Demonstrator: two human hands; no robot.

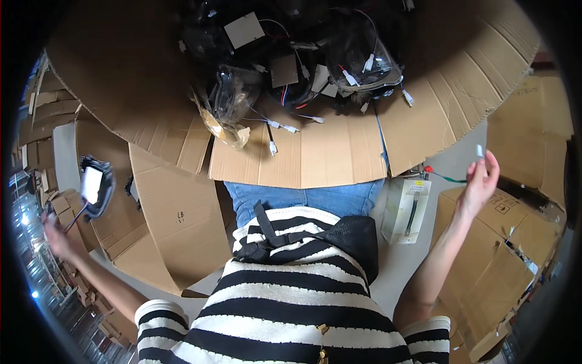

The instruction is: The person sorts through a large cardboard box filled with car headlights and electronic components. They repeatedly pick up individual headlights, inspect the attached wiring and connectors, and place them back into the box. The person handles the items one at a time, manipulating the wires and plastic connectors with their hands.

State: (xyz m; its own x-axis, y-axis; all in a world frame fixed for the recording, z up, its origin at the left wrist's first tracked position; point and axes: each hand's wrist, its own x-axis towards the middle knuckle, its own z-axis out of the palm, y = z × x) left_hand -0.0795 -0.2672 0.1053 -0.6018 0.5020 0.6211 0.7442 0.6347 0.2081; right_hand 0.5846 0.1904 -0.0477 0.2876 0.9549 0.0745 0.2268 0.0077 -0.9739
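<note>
Far out on the left, my left hand [59, 241] is closed on a thin cable and smeared by motion. The cable leads to a black part with a white rectangular face [93, 185], which hangs beyond the fingers. On the right, my right hand [479, 187] pinches a small white connector [479, 150] between thumb and fingertips. A green wire [451, 179] runs to this hand from a red clip or plug [428, 170] on a pale box with a black handle [412, 213].
Ahead lies a large open carton [303, 158] with black parts in plastic bags [236, 91] and wires with white connectors [285, 126]. An open carton [170, 224] stands at left. More cartons [485, 267] are at right, and flattened cardboard [45, 151] lies far left.
</note>
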